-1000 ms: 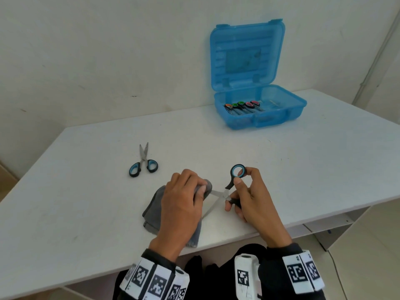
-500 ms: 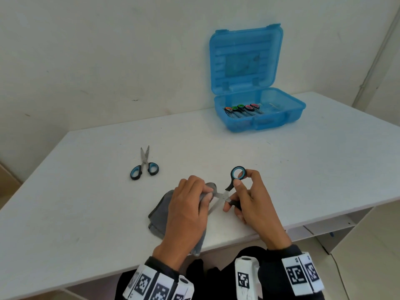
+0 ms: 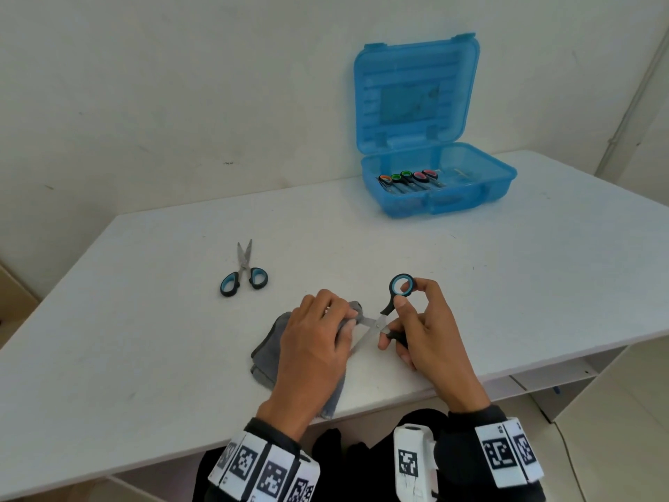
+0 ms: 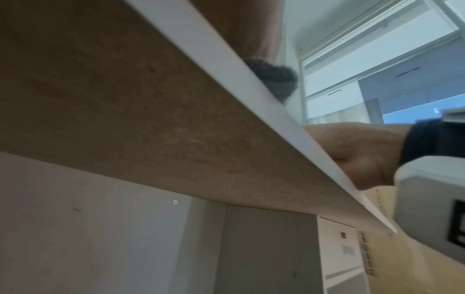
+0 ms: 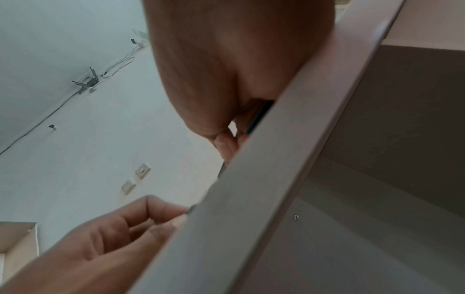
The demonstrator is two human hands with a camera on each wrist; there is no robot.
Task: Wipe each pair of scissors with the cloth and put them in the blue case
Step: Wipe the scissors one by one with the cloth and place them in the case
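Observation:
At the table's near edge my right hand [image 3: 416, 320] holds a pair of blue-and-black scissors [image 3: 389, 309] by its handles, blades spread apart. My left hand [image 3: 325, 320] pinches the grey cloth [image 3: 268, 353] around one blade. A second pair of blue-handled scissors [image 3: 244, 275] lies flat on the table to the left. The blue case [image 3: 438, 182] stands open at the far right with several scissors [image 3: 409, 179] inside. In the left wrist view a bit of the cloth [image 4: 274, 77] hangs over the table edge. In the right wrist view the table edge hides most of both hands.
The white table [image 3: 144, 338] runs wide to the left and right of my hands. A wall stands close behind it. The case lid [image 3: 416, 92] leans upright against that wall. Below the table edge are white shelves [image 3: 564, 378].
My left hand with the cloth has slid a little along the blade toward the pivot. The right hand keeps the same hold on the handles.

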